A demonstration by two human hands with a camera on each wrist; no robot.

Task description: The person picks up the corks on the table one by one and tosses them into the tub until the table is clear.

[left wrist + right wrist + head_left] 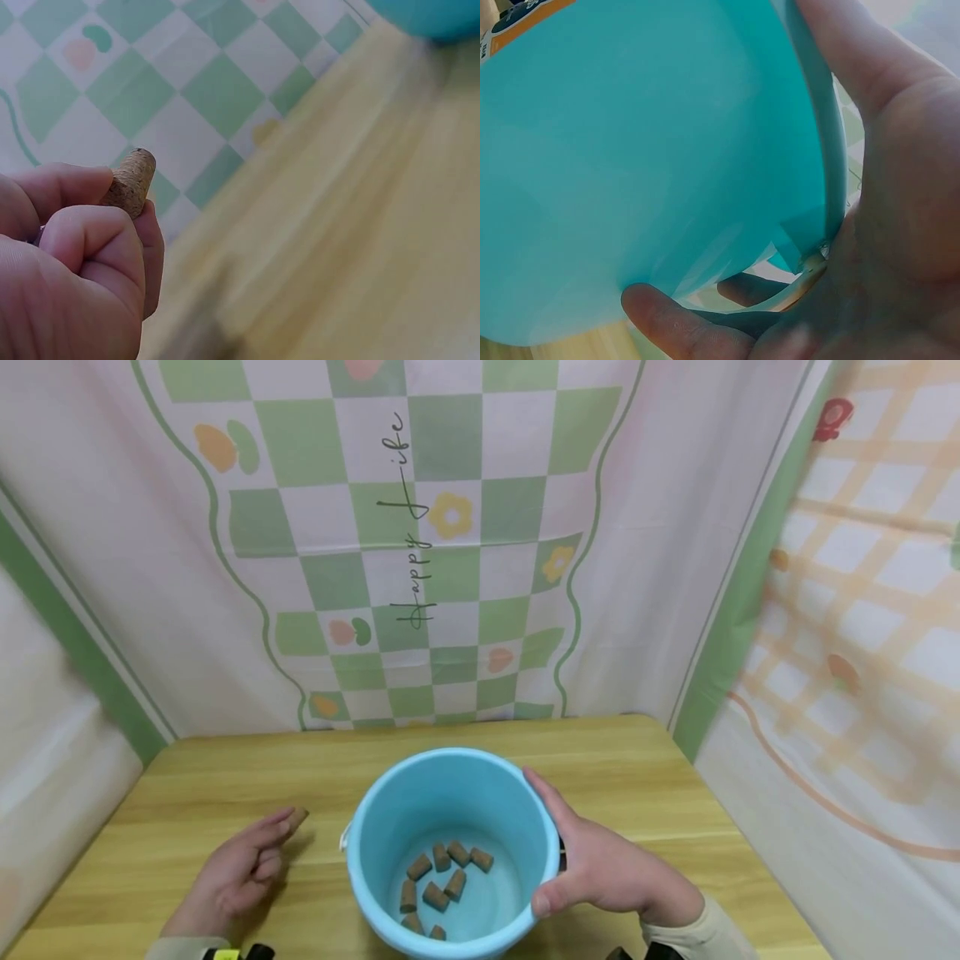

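A light blue bucket (362, 893) stands on the table, its mouth tilted toward the head camera. Several brown corks (435, 896) lie scattered on its floor. At the bucket's right side, my right hand (611, 864) grips it, thumb at the rim and fingers around the outer wall. Those fingertips (649, 300) press against the outside below the rim in the right wrist view. Left of the bucket, apart from it, my left hand (243, 868) pinches one cork (131, 182) between its fingers, with an end sticking out past them.
The wooden table (247, 777) runs back to a hanging checked cloth (442, 568). More cloth (847, 693) hangs along the right side. A white handle joint (345, 837) juts from the bucket's left rim, and a label (525, 22) is on its outer wall.
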